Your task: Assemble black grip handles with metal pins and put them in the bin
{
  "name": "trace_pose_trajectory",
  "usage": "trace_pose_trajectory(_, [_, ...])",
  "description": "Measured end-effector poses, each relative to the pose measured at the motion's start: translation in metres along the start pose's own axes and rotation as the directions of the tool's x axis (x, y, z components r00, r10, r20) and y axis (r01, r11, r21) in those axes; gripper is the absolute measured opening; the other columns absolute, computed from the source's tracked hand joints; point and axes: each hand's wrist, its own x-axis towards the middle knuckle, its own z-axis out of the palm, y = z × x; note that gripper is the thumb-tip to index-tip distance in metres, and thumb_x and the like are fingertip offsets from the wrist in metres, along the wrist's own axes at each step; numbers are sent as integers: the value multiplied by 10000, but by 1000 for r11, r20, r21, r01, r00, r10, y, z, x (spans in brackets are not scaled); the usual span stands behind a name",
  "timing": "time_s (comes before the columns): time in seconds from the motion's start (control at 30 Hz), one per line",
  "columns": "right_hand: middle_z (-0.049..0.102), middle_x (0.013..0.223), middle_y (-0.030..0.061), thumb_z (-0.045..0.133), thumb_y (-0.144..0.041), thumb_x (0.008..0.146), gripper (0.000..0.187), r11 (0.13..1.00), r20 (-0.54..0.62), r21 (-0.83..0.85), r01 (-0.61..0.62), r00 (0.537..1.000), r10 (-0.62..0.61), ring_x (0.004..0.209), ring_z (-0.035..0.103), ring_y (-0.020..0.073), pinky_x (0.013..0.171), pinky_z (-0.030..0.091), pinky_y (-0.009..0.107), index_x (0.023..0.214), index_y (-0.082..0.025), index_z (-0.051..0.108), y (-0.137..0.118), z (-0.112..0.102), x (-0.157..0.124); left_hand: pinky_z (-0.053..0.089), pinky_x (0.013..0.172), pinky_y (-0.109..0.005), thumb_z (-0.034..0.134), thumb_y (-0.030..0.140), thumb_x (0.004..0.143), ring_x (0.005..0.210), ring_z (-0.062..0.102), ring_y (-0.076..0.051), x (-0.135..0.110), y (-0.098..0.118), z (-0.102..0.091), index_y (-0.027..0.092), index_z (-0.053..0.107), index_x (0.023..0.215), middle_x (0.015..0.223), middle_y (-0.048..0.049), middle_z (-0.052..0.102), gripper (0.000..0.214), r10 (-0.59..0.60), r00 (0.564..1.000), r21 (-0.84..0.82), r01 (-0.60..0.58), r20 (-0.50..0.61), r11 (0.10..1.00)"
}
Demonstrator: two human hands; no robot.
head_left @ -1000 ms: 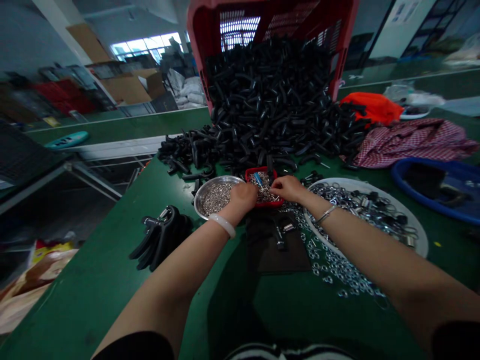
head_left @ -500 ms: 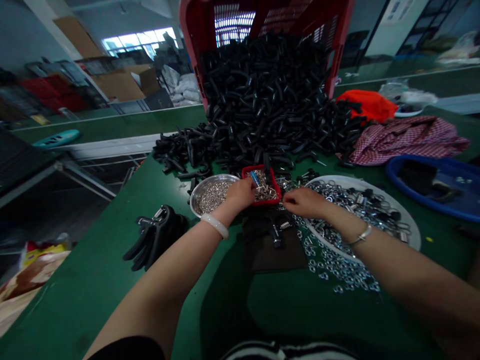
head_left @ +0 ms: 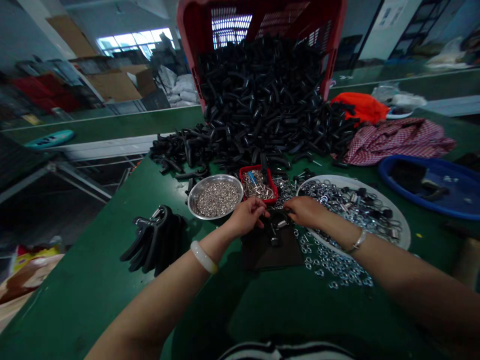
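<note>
My left hand (head_left: 248, 216) is closed in a pinch just in front of the red tray (head_left: 276, 196) of small metal pins. What its fingertips hold is too small to make out. Closed too, my right hand (head_left: 304, 211) has its fingertips at the far right end of a black plastic handle (head_left: 276, 216) with a metal spring (head_left: 281, 224). Whether those fingers grip the handle or a small part is hidden. The handle lies on a dark square mat (head_left: 272, 255). To the left stands a round metal bowl (head_left: 192, 202) full of small metal pieces.
A red crate (head_left: 188, 50) spills black handles (head_left: 258, 115) across the back. Right of my hands, a white tray (head_left: 403, 222) holds metal rings and springs, with loose metal pieces (head_left: 337, 267) before it. Stacked handles (head_left: 157, 240) lie left. A blue tray (head_left: 386, 180) is far right.
My left hand has come out of the red tray toward me, down to the handle on the mat. My right hand has shifted slightly nearer to the handle's end.
</note>
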Motion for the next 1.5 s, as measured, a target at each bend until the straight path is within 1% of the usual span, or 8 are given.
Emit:
trace_pose_trajectory(0.23, [670,943,71,456,-109,734,300,988,-37,112,109,994,-106,893,601,192,771,429,273,940,-178,663,6,8,7,417,598,-221,553,271,762,648,555,-101,4,-14,-2,158,582,779,741,-4,621,118,213,976,269,-194,-43,944])
trace_pose_trajectory(0.4, [681,873,43,478,-150,742,251,928,-214,370,46,976,37,800,612,158,736,451,266,902,-175,671,5,5,-1,410,630,-266,537,330,777,692,570,-145,8,-9,1,203,628,825,764,-2,645,163,232,972,584,-166,-39,795])
trace_pose_trajectory(0.53, [676,783,14,506,-175,745,187,838,-192,545,17,976,105,697,604,130,647,455,247,849,-181,661,4,8,-17,404,608,-272,507,361,799,710,579,-165,8,-4,3,227,630,855,798,-3,655,191,198,980,740,-130,-5,660])
trace_pose_trajectory(0.93, [633,876,63,443,-185,846,163,968,-196,249,-15,979,65,828,579,172,752,425,281,865,-157,602,-9,12,-34,424,577,-266,479,341,829,726,607,-182,1,5,21,184,591,872,836,-39,642,197,287,955,932,-165,70,323])
trace_pose_trajectory(1.1, [629,890,74,425,-164,845,178,986,-157,168,-20,987,47,846,577,186,754,424,285,881,-148,598,-13,6,-35,423,565,-261,411,338,874,722,586,-167,-5,-10,24,202,588,884,823,-33,611,223,360,929,936,-196,82,292])
trace_pose_trajectory(1.23, [628,871,92,413,-148,840,192,998,-121,62,-34,992,41,825,582,194,723,427,288,887,-139,598,-19,5,-35,448,681,-302,445,412,848,900,544,-206,-12,-17,20,201,591,894,968,-57,606,261,460,880,917,-275,120,287])
trace_pose_trajectory(1.37, [623,861,94,405,-122,828,194,999,-138,17,-44,989,46,807,583,191,702,425,283,893,-133,587,-24,4,-35,309,972,-462,504,705,643,1122,437,-280,-19,-22,11,181,532,1066,1217,-105,517,674,523,828,838,-424,205,343])
trace_pose_trajectory(1.5, [619,849,92,427,-53,760,211,997,-96,-67,31,995,-38,787,584,200,678,427,291,877,-134,583,-26,0,-34,188,1040,-482,545,728,574,1168,410,-285,-19,-24,4,176,479,1127,1233,-110,511,785,485,836,790,-469,255,394])
